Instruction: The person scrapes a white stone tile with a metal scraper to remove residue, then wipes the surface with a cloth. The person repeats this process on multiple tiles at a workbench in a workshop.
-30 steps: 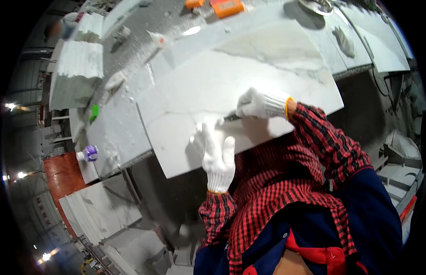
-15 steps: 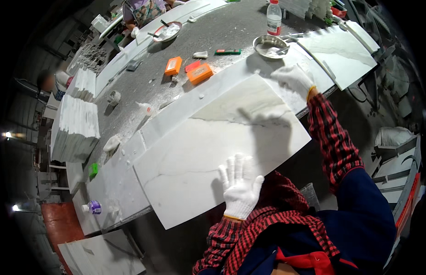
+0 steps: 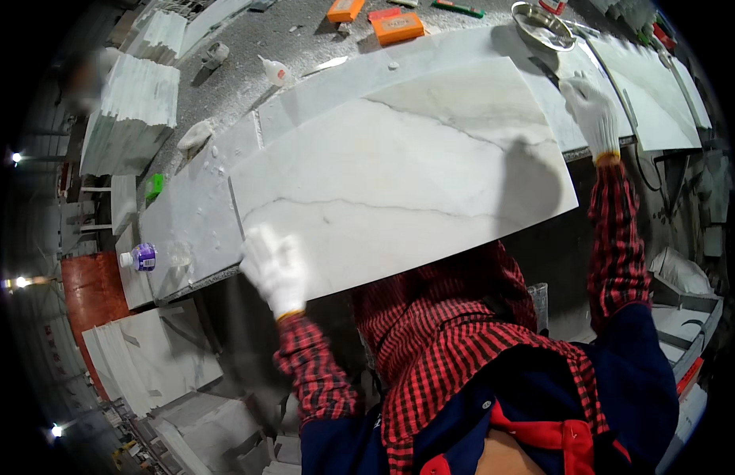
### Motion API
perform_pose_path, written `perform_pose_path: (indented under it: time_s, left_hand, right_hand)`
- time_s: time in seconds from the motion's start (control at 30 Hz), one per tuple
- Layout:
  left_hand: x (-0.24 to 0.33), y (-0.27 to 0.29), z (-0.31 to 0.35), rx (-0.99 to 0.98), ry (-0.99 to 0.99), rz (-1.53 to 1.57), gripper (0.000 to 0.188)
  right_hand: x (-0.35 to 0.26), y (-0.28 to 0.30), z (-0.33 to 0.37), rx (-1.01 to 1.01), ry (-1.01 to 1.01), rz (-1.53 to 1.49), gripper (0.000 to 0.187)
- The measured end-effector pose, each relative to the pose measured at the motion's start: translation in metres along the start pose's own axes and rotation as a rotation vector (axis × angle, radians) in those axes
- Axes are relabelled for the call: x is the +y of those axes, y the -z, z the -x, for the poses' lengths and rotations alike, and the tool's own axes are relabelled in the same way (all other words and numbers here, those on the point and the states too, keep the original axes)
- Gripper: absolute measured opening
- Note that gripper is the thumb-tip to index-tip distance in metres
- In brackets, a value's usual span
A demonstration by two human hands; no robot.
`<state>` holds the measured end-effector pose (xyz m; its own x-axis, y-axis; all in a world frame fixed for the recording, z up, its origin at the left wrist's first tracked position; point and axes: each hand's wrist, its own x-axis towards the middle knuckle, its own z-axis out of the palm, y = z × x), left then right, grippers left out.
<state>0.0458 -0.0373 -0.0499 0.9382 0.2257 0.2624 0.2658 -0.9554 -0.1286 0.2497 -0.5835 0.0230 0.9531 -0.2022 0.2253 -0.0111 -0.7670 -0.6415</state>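
A large white marble slab (image 3: 399, 174) with grey veins lies across the near edge of the bench, its front edge overhanging. My left hand (image 3: 276, 269), in a white knit glove, is at the slab's near left corner. It is blurred, its fingers stretched out over the corner. Beyond the slab's right end is my right hand (image 3: 593, 111), also gloved, with curled fingers above a white stone strip. A thin dark shape shows by its fingertips; I cannot tell whether it is a tool or a shadow. A metal bowl (image 3: 534, 22) of white paste stands just beyond.
Orange boxes (image 3: 397, 28) and a small squeeze bottle (image 3: 276, 71) lie on the dusty grey bench. Stacked stone pieces (image 3: 134, 111) stand at the left, with a purple-labelled bottle (image 3: 144, 257) nearer. Another slab (image 3: 644, 95) lies at the right.
My view has shifted lower, toward the near side. My left hand has moved left across the slab to its corner. My right hand remains beyond the slab's right end, its fingers now more curled.
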Motion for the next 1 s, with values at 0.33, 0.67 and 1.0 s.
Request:
perform_pose_path:
  time_s: [0.33,0.67,1.0]
  left_hand:
    - [-0.072,0.030,0.100,-0.047,0.608,0.134,0.056]
    - [0.129,0.062,-0.034,-0.269,-0.627,0.397,0.061]
    - [-0.086,-0.013,-0.046,0.172,0.287,-0.004,0.051]
  right_hand:
    - [0.000,-0.032,0.123,0.019,-0.337,-0.460,0.024]
    - [0.011,-0.058,0.128,0.257,-0.002,-0.130,0.020]
    - [0.018,-0.060,0.131,0.257,0.041,-0.023,0.019]
